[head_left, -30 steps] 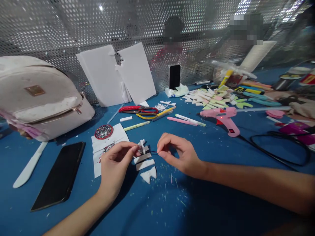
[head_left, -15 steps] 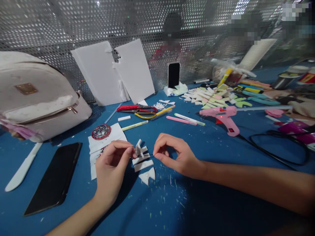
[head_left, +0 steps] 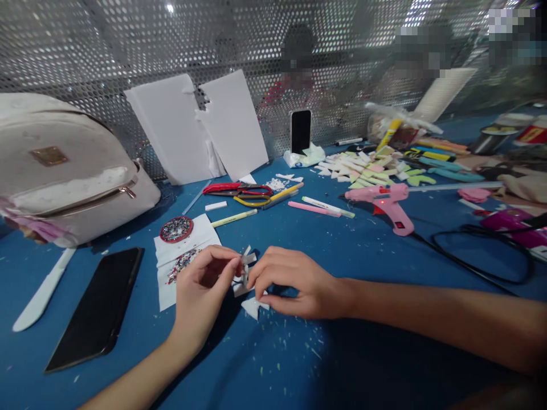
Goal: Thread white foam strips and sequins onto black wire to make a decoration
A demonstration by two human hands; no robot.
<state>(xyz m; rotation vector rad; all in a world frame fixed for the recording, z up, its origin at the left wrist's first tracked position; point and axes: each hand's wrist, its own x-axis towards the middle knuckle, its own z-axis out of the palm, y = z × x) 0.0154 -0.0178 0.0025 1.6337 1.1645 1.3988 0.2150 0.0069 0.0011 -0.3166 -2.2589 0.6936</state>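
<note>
the left hand (head_left: 204,290) comes in from the lower left and its fingers (head_left: 232,265) are closed in a pinch, thumb and forefinger grasping a small white foam piece (head_left: 245,263) held just above the blue table (head_left: 273,364). the piece stands roughly upright between the two hands, with its upper end poking out above the fingertips. the right hand (head_left: 294,283) reaches in from the right with its fingers bent and drawn together, and their tips meet the foam piece on its right side, so the piece sits squeezed between the fingertips of both hands; whether the right fingers grip it or only press on it cannot be told. right under the hands lie a few white foam bits (head_left: 255,308) on the table, the nearest one touching the right hand's lower fingers. just left of the left hand is a paper sheet (head_left: 171,285) sprinkled with glitter, and a round lid (head_left: 176,229) of glitter rests on its far corner. a black phone (head_left: 96,310) lies flat further left, near a pale backpack (head_left: 64,171). beyond the hands are scissors (head_left: 237,189), some pens (head_left: 236,217) and a pink glue gun (head_left: 388,200), all well apart from the fingers.
</note>
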